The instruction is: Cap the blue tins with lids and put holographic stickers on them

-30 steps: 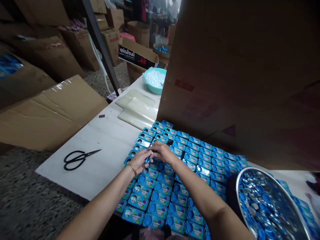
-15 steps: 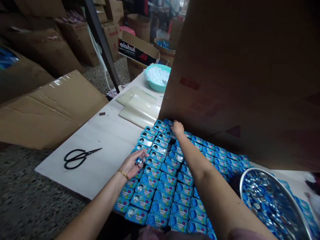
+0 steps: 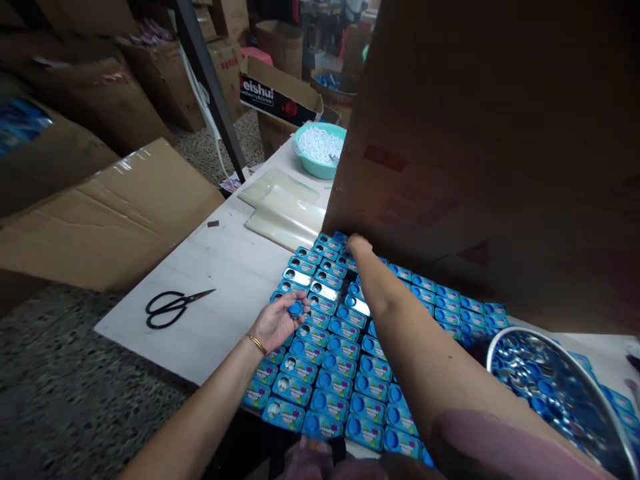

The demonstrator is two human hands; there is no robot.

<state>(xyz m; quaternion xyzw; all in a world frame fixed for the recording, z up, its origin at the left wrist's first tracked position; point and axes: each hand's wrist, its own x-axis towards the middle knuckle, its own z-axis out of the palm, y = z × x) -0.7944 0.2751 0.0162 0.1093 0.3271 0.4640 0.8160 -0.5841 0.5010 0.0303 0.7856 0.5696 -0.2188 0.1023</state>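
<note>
The left hand (image 3: 275, 323) pinches a blue cap (image 3: 295, 308) while the right hand (image 3: 359, 245), grip unclear, reaches the far tins (image 3: 325, 248), so fitting the cap likely needs a tin brought close.

We are seeing tins (image 3: 345, 347) lying on the table (image 3: 225, 280), scissors (image 3: 175, 305) left of them. A carton (image 3: 490, 160) is standing behind, a bowl (image 3: 320, 147) lying beyond.

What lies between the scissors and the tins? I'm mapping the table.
In the head view, only bare white tabletop lies between the scissors and the tins; the left hand hovers at the tins' edge.
</note>
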